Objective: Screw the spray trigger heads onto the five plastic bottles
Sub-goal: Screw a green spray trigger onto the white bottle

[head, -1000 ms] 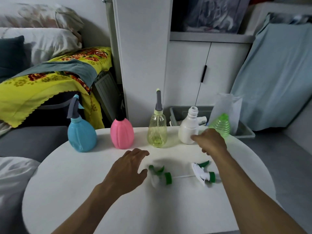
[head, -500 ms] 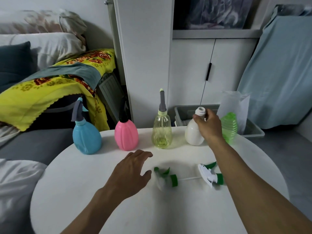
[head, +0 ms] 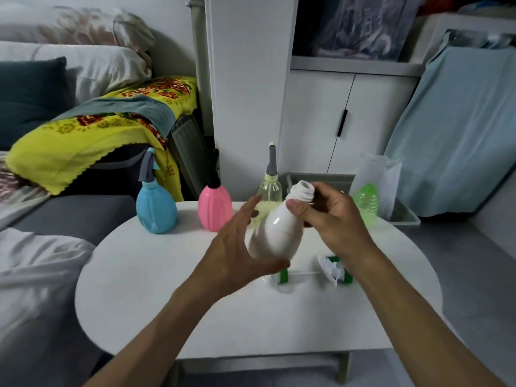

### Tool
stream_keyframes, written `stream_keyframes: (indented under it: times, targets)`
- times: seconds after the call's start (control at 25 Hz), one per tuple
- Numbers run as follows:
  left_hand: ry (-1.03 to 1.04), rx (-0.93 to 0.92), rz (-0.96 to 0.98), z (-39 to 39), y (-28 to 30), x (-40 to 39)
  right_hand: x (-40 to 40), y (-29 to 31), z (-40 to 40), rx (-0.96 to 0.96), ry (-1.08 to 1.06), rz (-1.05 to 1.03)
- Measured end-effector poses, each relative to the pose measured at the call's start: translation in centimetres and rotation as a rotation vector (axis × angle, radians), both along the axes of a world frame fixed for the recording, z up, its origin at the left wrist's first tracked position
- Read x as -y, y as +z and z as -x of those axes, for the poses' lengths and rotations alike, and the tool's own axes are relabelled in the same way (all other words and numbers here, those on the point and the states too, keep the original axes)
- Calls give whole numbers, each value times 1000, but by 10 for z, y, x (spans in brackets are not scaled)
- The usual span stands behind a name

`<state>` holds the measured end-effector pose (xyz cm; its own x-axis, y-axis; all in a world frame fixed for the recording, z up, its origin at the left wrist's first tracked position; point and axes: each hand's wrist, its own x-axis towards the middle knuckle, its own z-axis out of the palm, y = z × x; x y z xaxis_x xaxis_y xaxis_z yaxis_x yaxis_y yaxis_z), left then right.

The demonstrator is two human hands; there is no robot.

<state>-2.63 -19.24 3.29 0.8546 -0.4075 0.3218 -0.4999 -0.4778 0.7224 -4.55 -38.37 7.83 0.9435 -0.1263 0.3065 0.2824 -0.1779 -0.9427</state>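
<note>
A white bottle with a bare threaded neck hangs tilted above the white table. My right hand grips it just below the neck. My left hand cups its body, thumb under the base, fingers spread. Two loose white-and-green trigger heads lie on the table: one under my right wrist, the other mostly hidden behind the bottle. At the table's back stand a blue bottle, a pink bottle and a clear yellowish bottle, each with a head on. A green bottle stands headless.
A grey plastic bin and a clear bag sit behind the table by the white cabinet. A sofa with a yellow flowered blanket lies to the left. A blue cloth hangs at right.
My right hand has lifted the white bottle off the table's back and brought it toward me, tilted. My left hand rose from the table and now cups the bottle's body.
</note>
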Motion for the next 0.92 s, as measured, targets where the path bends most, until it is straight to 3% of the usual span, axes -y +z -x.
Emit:
stream_keyframes:
  times: [0.12, 0.2, 0.24, 0.36, 0.48, 0.56, 0.76, 0.84, 0.92]
  targets:
    - [63, -7, 50, 9, 3, 4, -14, -9, 8, -93, 178, -183]
    - [136, 2, 36, 8, 1, 0, -5, -15, 4, -204, 303, -140]
    - [169, -4, 23, 5, -1, -5, 1, -20, 1, -257, 267, 57]
    - [255, -52, -39, -6, -10, -18, 11, -53, -9, -330, 65, 1029]
    - [278, -67, -82, -11, -15, -26, 3, -89, -17, -297, 213, 1409]
    - [273, -47, -134, -12, -16, -25, -2, -104, -23, -215, 186, 1548]
    - [259, 29, -186, -12, -19, -21, -7, -114, -27, -107, 81, 1468]
    - [272, 34, -168, -16, -18, -26, -7, -100, -28, -122, 112, 1196]
    - [304, 62, -135, -22, -17, -34, -5, -75, -28, -132, 75, 773]
